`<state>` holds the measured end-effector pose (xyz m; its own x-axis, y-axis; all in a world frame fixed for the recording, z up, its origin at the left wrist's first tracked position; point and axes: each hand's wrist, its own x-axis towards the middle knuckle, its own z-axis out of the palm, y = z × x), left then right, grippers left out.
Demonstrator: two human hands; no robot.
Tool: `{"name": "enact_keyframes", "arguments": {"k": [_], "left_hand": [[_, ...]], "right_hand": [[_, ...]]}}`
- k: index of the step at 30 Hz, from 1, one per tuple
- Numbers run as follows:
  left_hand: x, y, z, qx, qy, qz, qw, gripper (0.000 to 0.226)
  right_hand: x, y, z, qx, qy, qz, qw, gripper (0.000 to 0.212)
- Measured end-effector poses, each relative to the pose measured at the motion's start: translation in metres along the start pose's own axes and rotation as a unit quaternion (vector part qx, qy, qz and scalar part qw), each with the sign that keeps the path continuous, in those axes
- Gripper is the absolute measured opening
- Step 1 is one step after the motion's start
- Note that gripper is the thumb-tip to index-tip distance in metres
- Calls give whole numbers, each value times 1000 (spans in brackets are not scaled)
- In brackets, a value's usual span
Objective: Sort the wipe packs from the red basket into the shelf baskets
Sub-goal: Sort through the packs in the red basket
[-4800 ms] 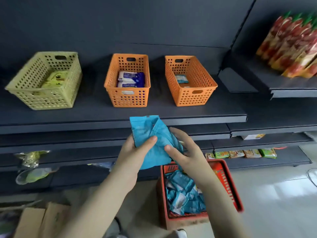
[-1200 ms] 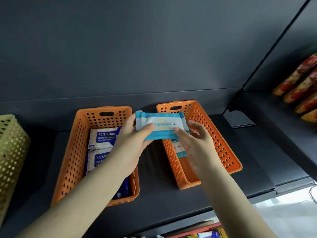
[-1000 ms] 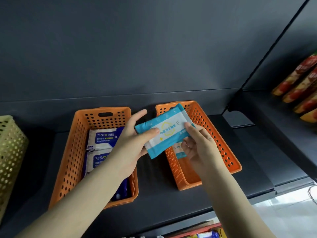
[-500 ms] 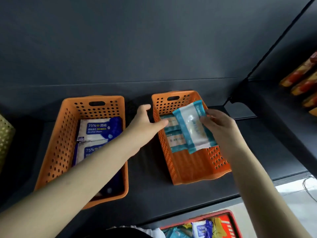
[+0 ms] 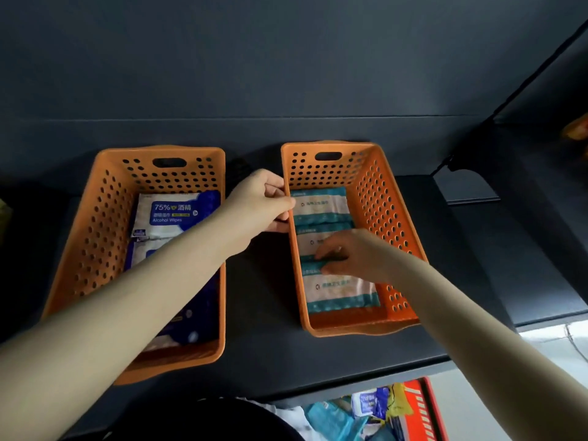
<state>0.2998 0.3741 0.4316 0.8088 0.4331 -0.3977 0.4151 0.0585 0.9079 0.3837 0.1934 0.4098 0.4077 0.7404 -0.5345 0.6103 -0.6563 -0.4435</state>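
Three teal packs (image 5: 340, 291) are laid in right orange basket (image 5: 401, 237), rim gripped by left hand (image 5: 261, 205); right hand (image 5: 356, 254) grip unclear; red basket (image 5: 420, 405) not emptied.

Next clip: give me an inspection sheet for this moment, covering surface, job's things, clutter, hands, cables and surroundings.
Surface: dark shelf, bearing two orange baskets side by side.
Job's things: right orange basket holds three teal packs in a row; left orange basket holds blue alcohol wipe packs; red basket below, mixed packs inside.
Clutter: nothing seen.
Hands: left hand grips the right orange basket's left rim; right hand lies on the teal packs, pinch unclear.
Cables: faint thin loop on the floor, far right; unsure.
Surroundings: dark back panel; neighbouring shelf at right.
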Motion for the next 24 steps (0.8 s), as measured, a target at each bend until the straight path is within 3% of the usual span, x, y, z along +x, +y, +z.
{"name": "enact_keyframes", "arguments": {"k": [12, 17, 24], "left_hand": [[-1, -4, -4, -25, -8, -14, 1000, 33], [-1, -3, -5, -28, -14, -21, 999, 36], [-3, -5, -4, -18, -11, -17, 1000, 36]], "right_hand": [[4, 0, 11, -89, 49, -33, 994, 33], [1, 4, 16, -70, -4, -34, 997, 33], [6, 9, 15, -68, -7, -55, 996, 35]]}}
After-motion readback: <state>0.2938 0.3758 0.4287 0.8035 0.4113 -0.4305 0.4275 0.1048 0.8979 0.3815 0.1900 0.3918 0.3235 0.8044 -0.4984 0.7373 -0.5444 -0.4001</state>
